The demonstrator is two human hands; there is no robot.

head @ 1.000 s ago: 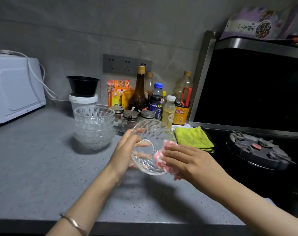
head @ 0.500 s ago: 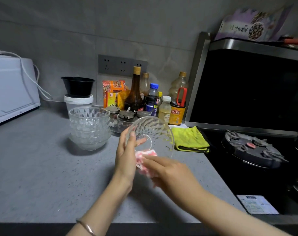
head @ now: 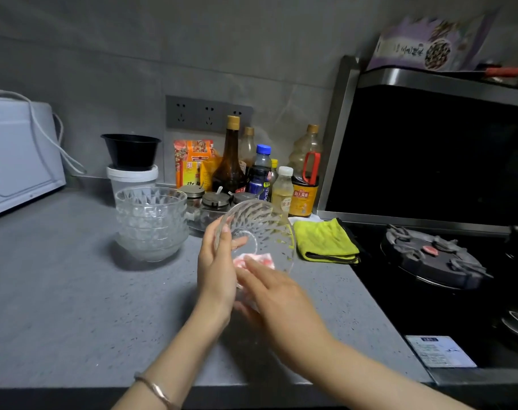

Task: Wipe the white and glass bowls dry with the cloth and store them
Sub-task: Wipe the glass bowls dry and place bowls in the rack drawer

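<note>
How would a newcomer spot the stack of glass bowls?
Start at the white appliance at the left end of the counter. To its right, in front of a white tub topped by a black bowl, stands the stack. It alone is several clear cut-glass bowls nested together. The other glass bowl is held up singly.
</note>
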